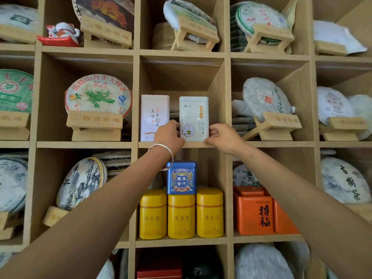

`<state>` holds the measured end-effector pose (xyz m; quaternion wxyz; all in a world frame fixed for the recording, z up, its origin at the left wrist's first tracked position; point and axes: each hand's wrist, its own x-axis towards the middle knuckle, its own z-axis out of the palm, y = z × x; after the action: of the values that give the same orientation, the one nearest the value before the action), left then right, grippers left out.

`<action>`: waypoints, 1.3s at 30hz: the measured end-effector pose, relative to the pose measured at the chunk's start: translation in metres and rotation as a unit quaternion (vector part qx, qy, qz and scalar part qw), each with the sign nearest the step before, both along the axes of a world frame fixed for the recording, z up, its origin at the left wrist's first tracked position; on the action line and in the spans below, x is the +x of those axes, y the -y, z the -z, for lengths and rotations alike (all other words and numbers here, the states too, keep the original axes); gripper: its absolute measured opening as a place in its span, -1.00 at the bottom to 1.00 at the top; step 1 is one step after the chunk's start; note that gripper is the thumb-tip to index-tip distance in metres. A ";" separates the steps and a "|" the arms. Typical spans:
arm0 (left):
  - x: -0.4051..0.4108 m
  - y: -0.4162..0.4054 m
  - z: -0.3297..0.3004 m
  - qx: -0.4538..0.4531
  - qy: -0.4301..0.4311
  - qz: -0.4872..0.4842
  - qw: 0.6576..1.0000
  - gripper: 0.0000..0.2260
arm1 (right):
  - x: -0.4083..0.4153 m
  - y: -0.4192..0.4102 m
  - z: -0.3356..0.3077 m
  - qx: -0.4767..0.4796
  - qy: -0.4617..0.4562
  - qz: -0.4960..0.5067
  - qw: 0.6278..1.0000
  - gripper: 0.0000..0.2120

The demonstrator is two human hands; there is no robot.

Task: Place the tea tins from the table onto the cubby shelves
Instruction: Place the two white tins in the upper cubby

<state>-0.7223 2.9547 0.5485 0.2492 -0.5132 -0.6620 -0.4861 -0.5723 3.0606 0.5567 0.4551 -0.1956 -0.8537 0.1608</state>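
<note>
A tall white tea tin (193, 117) stands upright at the front of the middle cubby shelf (145, 144). My left hand (170, 135) grips its lower left side and my right hand (221, 137) grips its lower right side. A second white tin (150, 115) stands just to its left in the same cubby, partly behind my left hand. In the cubby below, three yellow tins (181, 216) stand in a row with a blue tin (181, 177) on top of them. The table is out of view.
Orange tins (253, 212) fill the cubby to the lower right. Wrapped round tea cakes on wooden stands (97, 97) occupy most other cubbies. A red and white cat figurine (60, 35) sits upper left. A red tin (159, 268) shows in the bottom cubby.
</note>
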 end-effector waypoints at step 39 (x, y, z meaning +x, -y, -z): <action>-0.052 0.076 0.005 0.040 0.024 -0.073 0.996 -0.54 | -0.099 0.091 0.008 0.079 0.021 0.017 0.997 -0.61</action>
<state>-0.7742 2.8784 0.5435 0.2884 -0.4415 -0.6830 -0.5054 -0.6717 2.9695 0.5486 0.4536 -0.1772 -0.8696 0.0812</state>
